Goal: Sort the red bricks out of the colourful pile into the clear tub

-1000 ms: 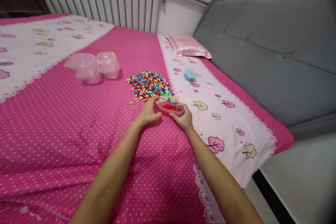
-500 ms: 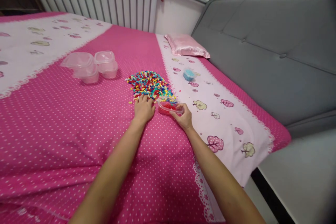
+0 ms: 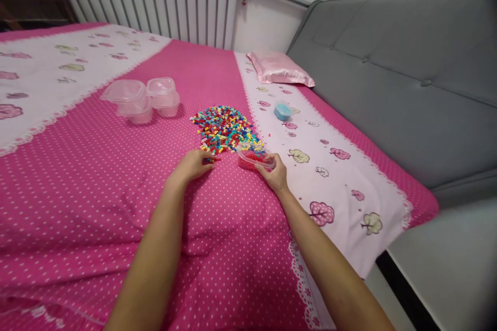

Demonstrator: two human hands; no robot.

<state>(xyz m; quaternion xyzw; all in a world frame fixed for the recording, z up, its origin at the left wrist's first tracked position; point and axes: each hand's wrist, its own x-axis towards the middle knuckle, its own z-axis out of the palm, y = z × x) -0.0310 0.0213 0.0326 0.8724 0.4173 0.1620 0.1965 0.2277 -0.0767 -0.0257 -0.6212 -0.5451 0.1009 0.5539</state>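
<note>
A pile of small multicoloured beads (image 3: 224, 127) lies on the pink dotted bedsheet (image 3: 97, 181). My right hand (image 3: 276, 173) grips the near edge of a small clear container of red beads (image 3: 254, 158), which sits tilted at the pile's near right corner. My left hand (image 3: 193, 163) rests on the sheet just in front of the pile, fingers pinched together on a red bead at the pile's edge. Both forearms reach in from the bottom of the view.
Two empty clear plastic containers with lids (image 3: 142, 98) stand at the back left. A small tub of blue beads (image 3: 282, 110) sits on the pale strip of the sheet. A pink pillow (image 3: 279, 69), a grey sofa (image 3: 396, 77) and a radiator (image 3: 155, 0) border the bed.
My left hand moved from beside the red-bead container up to the pile, then drew back left with its fingers pinched. My right hand kept its hold on the container.
</note>
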